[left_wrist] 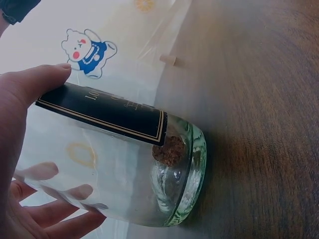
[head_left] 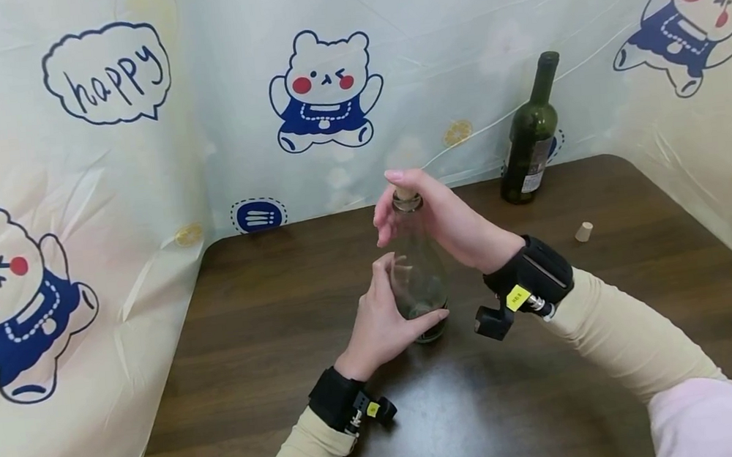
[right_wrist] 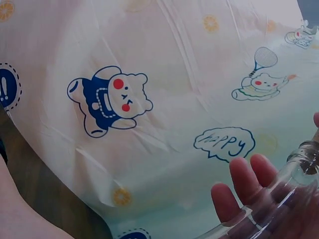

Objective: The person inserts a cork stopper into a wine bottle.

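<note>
A pale, creased sheet printed with white-and-blue bears [head_left: 230, 124] is hanging behind and beside a dark brown, wood-grained table [head_left: 267, 304]. Through the head camera I am seeing a clear glass bottle with a dark, gold-edged label [head_left: 419, 278] standing near the middle of that table, between two bare hands. The left hand [head_left: 378, 323] is gripping the bottle's lower body, thumb across the near face, so this grip is filled by the glass; I am reading the low hold as a way of steadying the base against work at the top. The right hand [head_left: 461, 219] is curving round the neck, fingers behind it and one digit over the pale cork [head_left: 405, 194] sitting in the mouth; I am not managing to tell whether that grip is pinching the cork or only pressing it.

The bottle's mouth is pointing up and its long axis is running roughly vertical; a slight lean I cannot judge. In the left wrist view the axis is slanting, base toward the lower right, as that camera is turned. There, a brown, granular cork plug [left_wrist: 169, 151] is seemingly lying inside, by the base.

To the right, a short, tapered, beige stopper [head_left: 583, 232] and an upright dark green glass wine bottle [head_left: 531, 124] are occupying the table, probably set aside to give the hands room.
</note>
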A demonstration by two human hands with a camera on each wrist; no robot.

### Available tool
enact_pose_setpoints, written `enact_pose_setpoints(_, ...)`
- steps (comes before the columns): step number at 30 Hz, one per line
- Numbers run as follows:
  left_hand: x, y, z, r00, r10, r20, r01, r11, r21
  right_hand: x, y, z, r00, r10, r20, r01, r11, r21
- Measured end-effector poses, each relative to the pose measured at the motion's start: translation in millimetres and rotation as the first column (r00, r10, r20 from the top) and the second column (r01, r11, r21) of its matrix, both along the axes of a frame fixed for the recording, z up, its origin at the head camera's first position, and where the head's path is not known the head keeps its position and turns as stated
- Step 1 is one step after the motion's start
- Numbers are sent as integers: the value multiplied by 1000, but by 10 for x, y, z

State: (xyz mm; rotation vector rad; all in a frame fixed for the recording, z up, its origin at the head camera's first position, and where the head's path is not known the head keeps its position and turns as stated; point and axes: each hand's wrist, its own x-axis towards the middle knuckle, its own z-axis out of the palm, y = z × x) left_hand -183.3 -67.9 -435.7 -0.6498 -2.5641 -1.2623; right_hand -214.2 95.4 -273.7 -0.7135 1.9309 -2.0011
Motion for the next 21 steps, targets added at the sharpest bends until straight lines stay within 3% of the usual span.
enact_pose_setpoints(5, -10, -3, 11, 1000, -5, -5, 5, 1000, 1, -2, -53, -29, 1000, -16, 22, 17, 999, -35)
enact_pose_setpoints(21, -6, 0, -7, 1000, 1, 16, -1, 1000, 3, 20, -127, -35, 998, -57, -23, 55, 994, -91)
